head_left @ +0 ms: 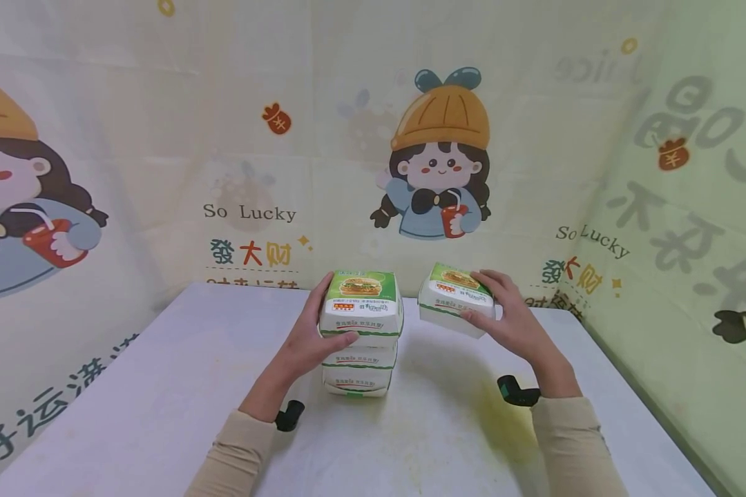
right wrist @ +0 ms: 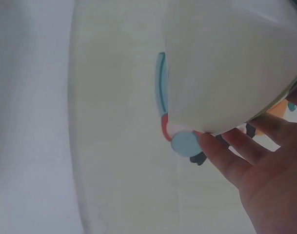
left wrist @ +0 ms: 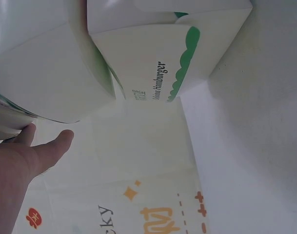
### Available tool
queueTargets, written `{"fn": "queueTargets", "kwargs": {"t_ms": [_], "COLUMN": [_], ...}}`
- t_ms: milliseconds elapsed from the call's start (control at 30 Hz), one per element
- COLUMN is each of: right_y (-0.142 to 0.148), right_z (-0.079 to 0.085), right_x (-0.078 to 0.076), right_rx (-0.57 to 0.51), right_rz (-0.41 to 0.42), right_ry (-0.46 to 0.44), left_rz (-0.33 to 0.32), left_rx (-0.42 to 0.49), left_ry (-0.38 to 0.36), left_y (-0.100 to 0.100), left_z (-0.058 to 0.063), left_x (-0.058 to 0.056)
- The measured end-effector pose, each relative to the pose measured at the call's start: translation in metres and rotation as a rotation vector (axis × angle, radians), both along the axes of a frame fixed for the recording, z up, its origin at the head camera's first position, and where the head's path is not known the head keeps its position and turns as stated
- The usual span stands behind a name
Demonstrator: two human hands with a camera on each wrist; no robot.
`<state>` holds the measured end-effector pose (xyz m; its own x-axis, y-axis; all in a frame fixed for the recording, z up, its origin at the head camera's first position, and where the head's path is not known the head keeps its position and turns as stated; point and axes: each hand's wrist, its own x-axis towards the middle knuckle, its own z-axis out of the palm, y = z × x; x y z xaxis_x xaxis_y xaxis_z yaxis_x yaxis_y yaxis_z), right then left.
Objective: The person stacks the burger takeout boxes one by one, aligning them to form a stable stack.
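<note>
Paper burger boxes, white and green with a burger picture on the lid, stand stacked near the middle of the table in the head view. My left hand (head_left: 307, 338) grips the top burger box (head_left: 360, 310), thumb across its front and fingers along its left side. Lower burger boxes (head_left: 357, 379) show beneath it; I cannot tell whether the top one rests fully on them. To the right, my right hand (head_left: 510, 310) holds another burger box (head_left: 454, 304) raised and tilted. In the right wrist view its white side (right wrist: 231, 68) lies against the fingers (right wrist: 226, 156).
The white table (head_left: 224, 386) reaches back to a printed cloth backdrop (head_left: 336, 172) with cartoon figures and lettering. Another cloth hangs along the right side (head_left: 690, 228). A yellowish stain (head_left: 506, 421) marks the table near the right forearm.
</note>
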<state>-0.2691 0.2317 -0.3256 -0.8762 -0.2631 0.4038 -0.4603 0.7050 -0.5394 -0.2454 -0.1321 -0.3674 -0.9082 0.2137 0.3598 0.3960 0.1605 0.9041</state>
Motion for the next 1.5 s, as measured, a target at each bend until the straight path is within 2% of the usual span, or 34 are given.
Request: {"fn": "queueTargets", "kwargs": {"t_ms": [967,1300,1500], "right_y": [-0.014,-0.028,-0.038], "right_z": [0.044,0.062,0.066], "right_x": [-0.002,-0.003,-0.002], "right_rx": [-0.029,-0.045,-0.028], "right_rz": [0.054,0.088,0.111], "right_ry": [0.109,0.136,0.139], "left_rz": [-0.009,-0.012,-0.017], "left_rx": [0.006,0.009,0.01], "left_ry": [0.004,0.001,0.001], "left_y": [0.001,0.0,0.0], "left_z": [-0.001,-0.001,0.0], "left_x": [0.0,0.0,0.0]}}
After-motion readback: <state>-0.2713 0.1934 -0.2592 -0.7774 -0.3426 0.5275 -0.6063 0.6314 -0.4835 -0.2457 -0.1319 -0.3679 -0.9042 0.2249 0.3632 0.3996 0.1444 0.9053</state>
